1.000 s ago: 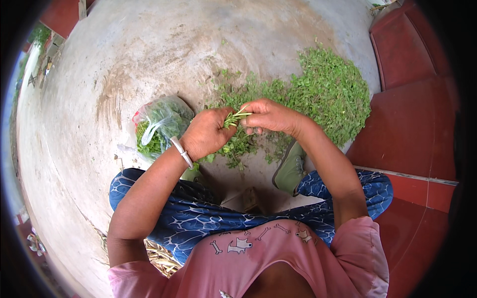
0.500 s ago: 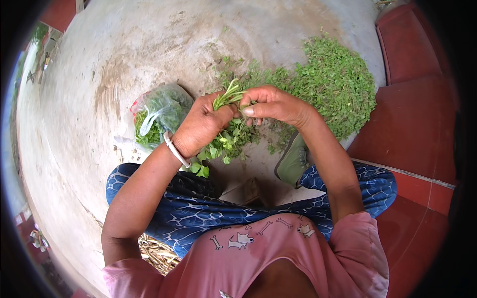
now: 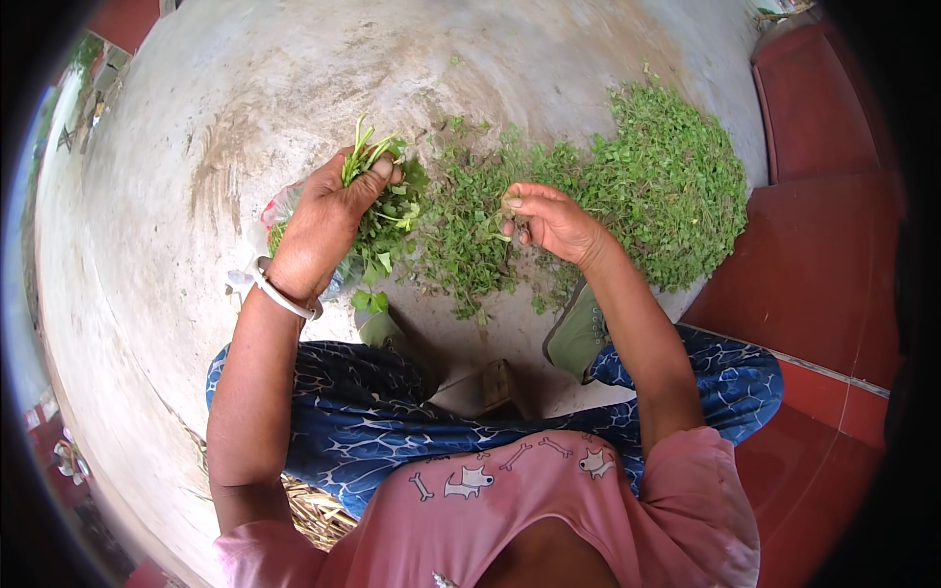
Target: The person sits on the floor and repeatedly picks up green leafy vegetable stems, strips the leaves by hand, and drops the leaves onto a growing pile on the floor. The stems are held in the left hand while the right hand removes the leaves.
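My left hand [image 3: 328,208] is closed round a bunch of leafy greens [image 3: 397,208], pale stems poking up past the thumb and leaves hanging below. Mostly hidden behind that hand and wrist is a clear plastic bag [image 3: 282,208] with greens in it. Apart from it, to the right, my right hand [image 3: 557,220] is raised with thumb and fingertips pinched together. A small brownish bit seems to show at the fingertips, too small to name. Loose greens [image 3: 466,225] lie on the ground between and below my hands, running into a larger heap of greens [image 3: 676,186] at the right.
Green shoes [image 3: 578,333] stand on the concrete floor [image 3: 323,69] before me, with a small wooden block [image 3: 498,387] between my legs. Red tiled steps [image 3: 814,265] border the right side. Dry straw [image 3: 314,512] shows at the lower left.
My left hand has moved left and up with the bunch, now covering much of the bag. My right hand has drawn away from the bunch, slightly right, and my hands are now apart.
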Demonstrator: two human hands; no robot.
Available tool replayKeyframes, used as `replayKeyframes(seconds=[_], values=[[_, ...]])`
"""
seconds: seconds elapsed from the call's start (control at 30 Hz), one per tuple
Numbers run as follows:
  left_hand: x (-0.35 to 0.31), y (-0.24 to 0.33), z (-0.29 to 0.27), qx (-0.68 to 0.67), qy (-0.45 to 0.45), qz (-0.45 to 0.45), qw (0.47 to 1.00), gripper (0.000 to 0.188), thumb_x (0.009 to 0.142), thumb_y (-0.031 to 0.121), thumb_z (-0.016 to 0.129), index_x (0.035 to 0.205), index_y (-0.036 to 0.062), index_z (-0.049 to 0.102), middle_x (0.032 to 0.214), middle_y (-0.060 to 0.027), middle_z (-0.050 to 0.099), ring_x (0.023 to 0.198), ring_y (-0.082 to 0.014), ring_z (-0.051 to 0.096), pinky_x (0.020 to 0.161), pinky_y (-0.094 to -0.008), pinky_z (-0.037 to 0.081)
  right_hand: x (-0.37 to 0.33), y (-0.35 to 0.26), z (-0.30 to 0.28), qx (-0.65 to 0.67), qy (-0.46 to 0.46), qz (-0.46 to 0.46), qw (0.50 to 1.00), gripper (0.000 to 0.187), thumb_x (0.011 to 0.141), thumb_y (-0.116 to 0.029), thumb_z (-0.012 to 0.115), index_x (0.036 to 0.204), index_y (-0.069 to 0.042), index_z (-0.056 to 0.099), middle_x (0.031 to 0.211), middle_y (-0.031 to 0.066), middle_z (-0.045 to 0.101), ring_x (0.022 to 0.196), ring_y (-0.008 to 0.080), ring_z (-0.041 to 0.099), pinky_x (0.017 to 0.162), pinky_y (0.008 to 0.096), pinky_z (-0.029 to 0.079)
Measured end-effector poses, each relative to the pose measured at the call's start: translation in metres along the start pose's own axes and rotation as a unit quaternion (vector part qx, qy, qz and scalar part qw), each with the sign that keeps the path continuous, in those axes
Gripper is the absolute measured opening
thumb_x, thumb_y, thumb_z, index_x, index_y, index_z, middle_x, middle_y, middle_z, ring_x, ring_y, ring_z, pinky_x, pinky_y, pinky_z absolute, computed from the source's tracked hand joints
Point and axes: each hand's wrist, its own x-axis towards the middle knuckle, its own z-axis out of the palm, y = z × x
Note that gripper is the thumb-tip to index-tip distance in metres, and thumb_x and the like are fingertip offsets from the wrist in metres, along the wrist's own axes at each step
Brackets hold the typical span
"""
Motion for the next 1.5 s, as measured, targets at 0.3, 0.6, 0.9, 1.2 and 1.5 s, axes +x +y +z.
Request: replayKeyframes(seconds=[0.3, 0.6, 0.9, 1.2, 1.5], values=[[0.001, 0.000, 0.002, -0.040, 0.020, 0.017, 0.999, 0.018, 0.092, 0.022, 0.053, 0.093, 0.0040, 0.054, 0.069, 0.0008, 0.052, 0.068, -0.0086, 0.051, 0.063, -0.0224, 0.042, 0.020, 0.024, -0.016, -0.119, 0.110, -0.022, 0.986, 0.023, 0.090, -0.023, 0.054, 0.107, -0.008, 0.052, 0.109, 0.0071, 0.057, 0.084, 0.0177, 0.058, 0.068, 0.0318, 0.049], [0.003, -0.004, 0.002, 0.016, 0.059, 0.007, 0.998, 0.018, 0.089, 0.022, 0.059, 0.087, 0.0046, 0.056, 0.069, 0.0028, 0.051, 0.063, -0.0074, 0.048, 0.061, -0.0220, 0.040, 0.020, 0.179, -0.057, -0.701, 0.170, -0.104, 0.684, 0.017, 0.075, -0.009, 0.060, 0.092, -0.010, 0.056, 0.095, 0.0168, 0.054, 0.073, 0.0376, 0.058, 0.061, 0.0494, 0.049], [-0.001, -0.009, 0.002, 0.042, 0.062, 0.005, 0.997, 0.013, 0.082, 0.011, 0.067, 0.084, 0.0049, 0.056, 0.070, 0.0050, 0.053, 0.062, -0.0041, 0.047, 0.056, -0.0210, 0.040, 0.030, 0.167, -0.050, -0.747, 0.163, -0.054, 0.642, 0.008, 0.072, -0.008, 0.060, 0.081, -0.007, 0.059, 0.088, 0.0156, 0.056, 0.075, 0.0362, 0.060, 0.062, 0.0464, 0.049], [-0.005, -0.025, 0.016, 0.076, 0.010, -0.058, 0.995, 0.013, 0.083, 0.011, 0.065, 0.087, -0.0008, 0.061, 0.069, 0.0029, 0.055, 0.060, -0.0059, 0.046, 0.054, -0.0235, 0.039, 0.013, 0.065, -0.023, -0.313, 0.098, 0.093, 0.940, 0.020, 0.087, -0.026, 0.059, 0.095, -0.007, 0.062, 0.086, 0.0012, 0.062, 0.072, 0.0126, 0.058, 0.058, 0.0302, 0.046], [0.000, -0.058, 0.026, 0.059, -0.078, -0.182, 0.979, 0.023, 0.085, 0.024, 0.063, 0.084, 0.0007, 0.066, 0.066, -0.0004, 0.056, 0.062, -0.0089, 0.046, 0.059, -0.0246, 0.038, -0.010, 0.004, 0.054, -0.192, 0.069, 0.010, 0.979, 0.022, 0.090, -0.025, 0.057, 0.100, -0.006, 0.061, 0.080, -0.0020, 0.060, 0.062, 0.0038, 0.052, 0.054, 0.0185, 0.041]])
